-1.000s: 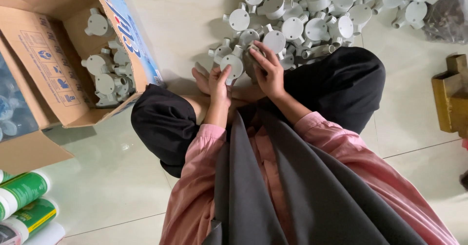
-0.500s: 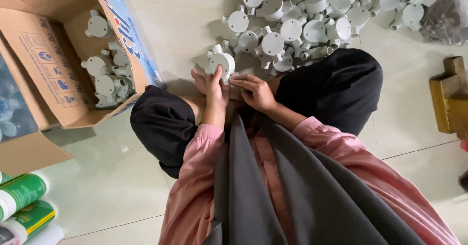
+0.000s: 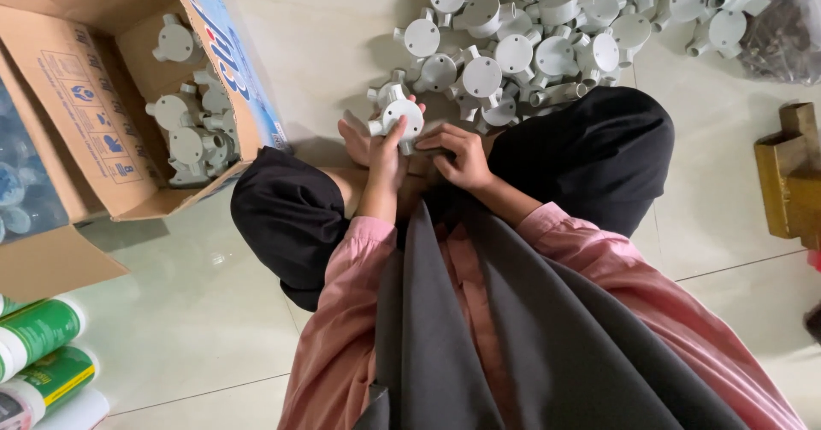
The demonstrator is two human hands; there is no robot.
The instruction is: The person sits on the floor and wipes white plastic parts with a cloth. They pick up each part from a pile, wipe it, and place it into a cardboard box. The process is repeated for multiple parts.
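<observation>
Item in hand: one round grey junction box [image 3: 402, 115] with short pipe outlets, lower middle of the upper frame, just above the seated person's knees. Left hand [image 3: 382, 152] is closed around its lower side, thumb on the round face; right hand [image 3: 463, 155] sits just beside it, fingers curled low against the box's right edge, and whether it grips a small part there cannot be told. Stock not yet handled: a large loose heap of junction boxes [image 3: 547, 28] on the tiled floor [image 3: 325, 28], upper centre to upper right. Stock apparently done: a smaller batch of boxes [image 3: 192, 126] in the open cardboard carton [image 3: 94, 105], upper left. Judged well short of halfway.
</observation>
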